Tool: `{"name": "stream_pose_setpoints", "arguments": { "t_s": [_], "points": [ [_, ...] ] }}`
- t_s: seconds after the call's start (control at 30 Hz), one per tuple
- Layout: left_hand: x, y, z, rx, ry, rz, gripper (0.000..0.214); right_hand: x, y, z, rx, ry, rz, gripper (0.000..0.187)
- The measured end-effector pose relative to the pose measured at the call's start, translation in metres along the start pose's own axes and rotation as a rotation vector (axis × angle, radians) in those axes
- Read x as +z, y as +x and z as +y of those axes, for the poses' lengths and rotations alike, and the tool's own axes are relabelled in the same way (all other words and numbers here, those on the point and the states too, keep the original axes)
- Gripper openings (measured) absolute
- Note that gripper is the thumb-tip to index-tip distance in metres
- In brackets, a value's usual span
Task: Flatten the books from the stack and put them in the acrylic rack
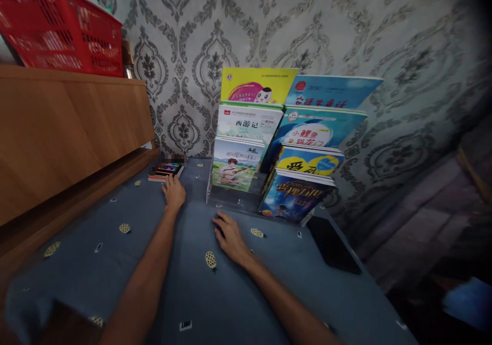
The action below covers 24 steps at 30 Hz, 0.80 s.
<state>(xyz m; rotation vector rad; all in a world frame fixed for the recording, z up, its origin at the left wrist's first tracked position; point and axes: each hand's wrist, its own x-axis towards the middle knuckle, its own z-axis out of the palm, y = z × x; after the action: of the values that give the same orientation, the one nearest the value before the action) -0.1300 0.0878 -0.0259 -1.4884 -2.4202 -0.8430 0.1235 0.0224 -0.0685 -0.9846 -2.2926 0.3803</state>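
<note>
- Nearest: the forearms (146, 273), spread across the desk (215, 304).
- Left: wooden cabinet (77, 140), limiting leftward room.
- Left hand (176, 195): at the front of the small book stack (163, 178), beside the cabinet; closure of its grip cannot be told. An uneven pull could slide the upper book off.
- Right hand (230, 237): grip loosely parted, empty; open cloth to its left.
- Clear rack (242, 202) of books (284, 196): a wrist's knock could shift it.
- Right: black slab (334, 245), near the desk's edge; a nudge might drop it.
</note>
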Motion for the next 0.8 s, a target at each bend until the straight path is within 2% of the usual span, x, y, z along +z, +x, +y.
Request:
{"name": "stream_pose_setpoints", "arguments": {
  "t_s": [0.17,0.37,0.8],
  "points": [
    [0.001,0.019,-0.012,0.077,0.099,-0.079,0.059,-0.012,0.003,-0.011,0.007,-0.023,-0.033,0.036],
    [0.006,0.034,-0.022,0.067,0.15,-0.141,0.061,-0.01,0.004,-0.01,-0.004,-0.037,-0.044,0.035],
    [-0.002,0.028,-0.026,0.149,0.351,-0.02,0.047,-0.014,0.006,-0.012,0.01,-0.016,-0.085,0.034]
  ]
}}
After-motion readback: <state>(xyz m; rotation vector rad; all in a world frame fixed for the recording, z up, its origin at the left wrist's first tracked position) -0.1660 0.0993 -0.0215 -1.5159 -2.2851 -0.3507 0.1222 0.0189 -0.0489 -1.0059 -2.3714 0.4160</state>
